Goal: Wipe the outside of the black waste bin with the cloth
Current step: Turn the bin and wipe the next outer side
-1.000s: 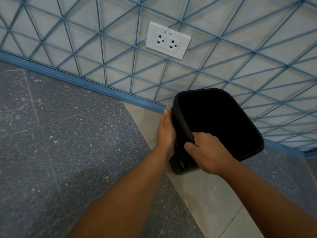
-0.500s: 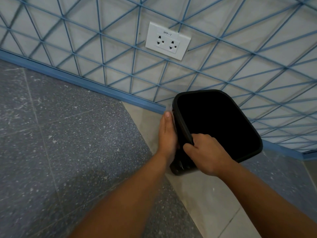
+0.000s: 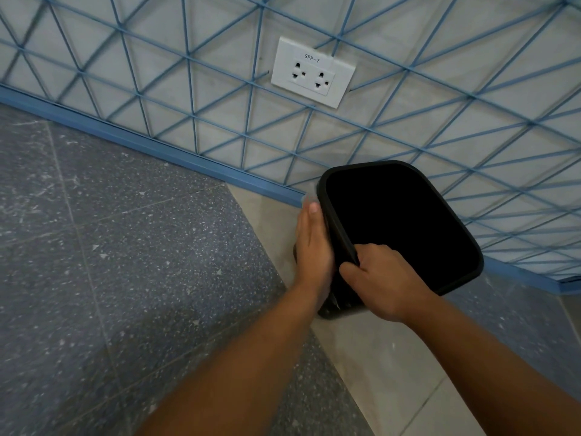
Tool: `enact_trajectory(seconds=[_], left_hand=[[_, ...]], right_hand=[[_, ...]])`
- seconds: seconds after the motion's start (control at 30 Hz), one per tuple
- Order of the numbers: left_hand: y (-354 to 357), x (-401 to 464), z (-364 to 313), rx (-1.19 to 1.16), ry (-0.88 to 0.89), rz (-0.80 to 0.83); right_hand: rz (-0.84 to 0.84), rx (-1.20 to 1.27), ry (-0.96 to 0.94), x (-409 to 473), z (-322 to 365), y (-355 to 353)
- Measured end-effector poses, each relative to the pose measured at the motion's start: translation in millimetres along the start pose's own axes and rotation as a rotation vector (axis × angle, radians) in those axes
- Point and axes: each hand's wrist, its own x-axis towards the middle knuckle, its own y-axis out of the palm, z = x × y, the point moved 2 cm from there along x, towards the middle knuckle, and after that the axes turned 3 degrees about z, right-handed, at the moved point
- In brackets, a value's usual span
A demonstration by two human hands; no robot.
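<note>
Change: since the earlier frames the left hand [image 3: 312,247] has slid a little lower along the bin's side, while the right hand's grip looks unchanged.
Black waste bin [image 3: 399,221]: stands on the pale floor tile [image 3: 371,366], tilted, its dark opening facing up; it sits just beside the blue skirting [image 3: 163,149] at the foot of the wall.
Left hand: flat, fingers straight and together, palm pressed against the bin's left outer wall.
Cloth [image 3: 309,196]: only a pale, blurred edge shows past the left fingertips, between the palm and the bin.
Right hand [image 3: 382,281]: curled shut over the near rim, thumb outside, fingers hooked inside.
Wall: white, crossed by blue lines, with a white double socket [image 3: 312,72] well above the bin.
Floor: grey speckled tiles [image 3: 125,278] to the left.
</note>
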Motion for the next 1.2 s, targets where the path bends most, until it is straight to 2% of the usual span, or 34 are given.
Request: enact_trajectory(seconds=[0.13, 0.33, 0.43, 0.6, 0.73, 0.9, 1.03, 1.13, 1.2], left_hand=[[-3, 16, 1, -0.080, -0.117, 0.024], [-1, 3, 2, -0.001, 0.023, 0.016], [0, 21, -6, -0.072, -0.111, 0.008], [1, 3, -5, -0.002, 0.018, -0.024], [-2, 20, -8, -0.035, -0.092, 0.008], [1, 8, -8, 0.002, 0.027, -0.049], [-2, 22, -8, -0.062, -0.111, 0.002], [-1, 12, -11, 0.018, -0.016, -0.087], [-2, 5, -4, 0.021, 0.050, -0.070]], right_hand=[[-0.015, 0.012, 0.008, 1, 0, 1], [-0.019, -0.013, 0.005, 1, -1, 2], [-0.022, -0.001, 0.002, 2, -1, 1], [-0.009, 0.002, 0.006, 1, -2, 3], [-0.035, -0.012, 0.006, 3, -2, 1], [-0.009, -0.007, -0.006, 4, 0, 1], [-0.032, -0.013, -0.001, 5, -1, 1], [-0.015, 0.008, -0.013, 5, -2, 2], [-0.014, 0.009, -0.013, 5, -2, 2]])
